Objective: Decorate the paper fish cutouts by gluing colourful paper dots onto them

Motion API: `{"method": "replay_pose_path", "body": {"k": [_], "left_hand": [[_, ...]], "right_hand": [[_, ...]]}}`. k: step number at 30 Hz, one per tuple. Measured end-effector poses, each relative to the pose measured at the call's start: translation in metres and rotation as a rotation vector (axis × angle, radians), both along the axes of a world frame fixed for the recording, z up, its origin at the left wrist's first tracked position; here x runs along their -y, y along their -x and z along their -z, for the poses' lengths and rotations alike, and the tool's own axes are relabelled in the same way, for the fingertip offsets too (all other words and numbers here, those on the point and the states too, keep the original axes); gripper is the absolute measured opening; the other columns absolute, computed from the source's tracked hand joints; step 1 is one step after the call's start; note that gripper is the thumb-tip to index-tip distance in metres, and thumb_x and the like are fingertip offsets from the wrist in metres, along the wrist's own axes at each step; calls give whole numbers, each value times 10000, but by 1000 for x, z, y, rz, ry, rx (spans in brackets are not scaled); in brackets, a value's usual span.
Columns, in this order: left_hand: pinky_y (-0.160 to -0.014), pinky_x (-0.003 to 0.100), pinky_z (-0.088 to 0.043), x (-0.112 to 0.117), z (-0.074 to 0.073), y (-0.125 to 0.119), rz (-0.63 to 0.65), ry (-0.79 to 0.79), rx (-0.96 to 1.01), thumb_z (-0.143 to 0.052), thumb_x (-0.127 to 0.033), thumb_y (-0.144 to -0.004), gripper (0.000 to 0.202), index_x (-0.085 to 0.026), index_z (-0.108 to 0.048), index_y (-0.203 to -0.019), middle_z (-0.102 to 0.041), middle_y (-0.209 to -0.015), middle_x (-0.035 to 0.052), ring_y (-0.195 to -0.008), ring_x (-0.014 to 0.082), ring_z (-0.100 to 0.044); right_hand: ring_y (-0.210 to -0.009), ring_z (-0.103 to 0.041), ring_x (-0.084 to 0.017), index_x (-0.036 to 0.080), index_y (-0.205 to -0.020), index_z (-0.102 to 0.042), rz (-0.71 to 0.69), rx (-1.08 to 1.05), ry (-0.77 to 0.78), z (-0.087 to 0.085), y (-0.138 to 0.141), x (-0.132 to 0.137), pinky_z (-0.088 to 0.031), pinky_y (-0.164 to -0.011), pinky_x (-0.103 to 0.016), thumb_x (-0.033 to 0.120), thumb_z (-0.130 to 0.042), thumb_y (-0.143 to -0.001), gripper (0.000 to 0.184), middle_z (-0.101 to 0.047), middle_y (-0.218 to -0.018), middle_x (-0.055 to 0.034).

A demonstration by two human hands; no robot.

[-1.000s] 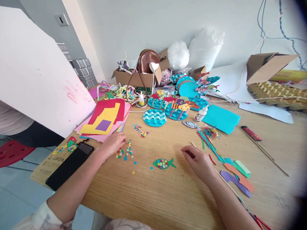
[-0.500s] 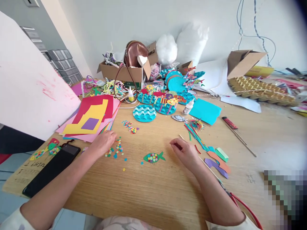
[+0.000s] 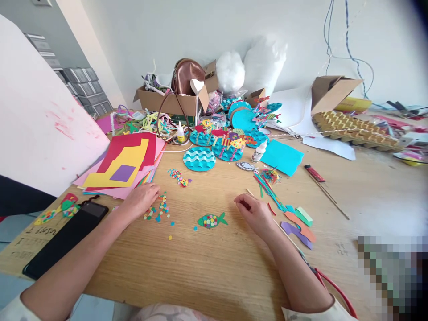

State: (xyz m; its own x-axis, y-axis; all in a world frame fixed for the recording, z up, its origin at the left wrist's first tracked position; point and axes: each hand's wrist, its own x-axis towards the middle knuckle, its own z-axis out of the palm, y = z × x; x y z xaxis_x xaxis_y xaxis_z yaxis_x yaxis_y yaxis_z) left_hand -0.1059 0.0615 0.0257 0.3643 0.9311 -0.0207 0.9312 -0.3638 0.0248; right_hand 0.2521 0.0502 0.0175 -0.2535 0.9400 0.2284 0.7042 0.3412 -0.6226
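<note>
A green paper fish (image 3: 212, 220) covered in coloured dots lies flat on the table between my hands, touched by neither. My left hand (image 3: 143, 196) rests at the edge of a scatter of small paper dots (image 3: 162, 206), fingers curled down; whatever they may hold is hidden. To the right of the fish, my right hand (image 3: 253, 210) lies loosely closed on the tabletop, with nothing showing in its curl. A thin stick (image 3: 279, 225) passes beside that hand. One blue dot (image 3: 195, 228) and one yellow dot (image 3: 170, 237) lie apart from the scatter.
Stacked coloured paper (image 3: 115, 160) and a black phone (image 3: 68, 236) are on the left. Behind stand glue bottles (image 3: 259, 151), turquoise wavy discs (image 3: 199, 159) and a cardboard box (image 3: 150, 99). Paper scraps (image 3: 297, 231) and red-handled scissors (image 3: 336, 285) sit at right.
The whole view has shifted slightly, so everything sits a little further left in the picture. Hands, fish and dots keep their places on the table.
</note>
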Motion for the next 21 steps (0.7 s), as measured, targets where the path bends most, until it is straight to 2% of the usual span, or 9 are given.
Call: {"method": "replay_pose_path", "body": {"k": [4,10,17,21], "left_hand": [[-663,278,-389,-2,-3,2,11,74,21,-441,-173,-812,110,-174,-538,-759,-583,-789,36,-747,177,-548],[-625,257,-362,-6,-5,2,-9,79,36,-413,-151,-800,152,-182,-525,-703,-575,-725,20,-697,161,-538],[-602,243,-360,-10,-21,11,-62,94,48,-415,-153,-797,162,-188,-560,-735,-608,-721,11,-685,157,-561],[-592,229,-361,-9,-23,8,-42,133,27,-462,-147,-784,138,-188,-582,-731,-621,-721,2,-674,145,-568]], "right_hand": [[-660,-567,-142,190,-773,-570,-5,10,3,0,0,0,-406,-588,-246,189,-425,-771,145,-637,-740,-24],[-654,-564,-143,187,-767,-573,-7,20,-1,1,0,-1,-409,-590,-247,177,-419,-760,155,-637,-730,-26],[-646,-568,-151,197,-757,-569,-26,24,15,0,0,-1,-415,-593,-258,194,-418,-769,152,-632,-714,-20],[-643,-574,-157,199,-745,-576,-20,10,22,0,0,-2,-420,-591,-265,208,-419,-763,158,-636,-703,-22]]}}
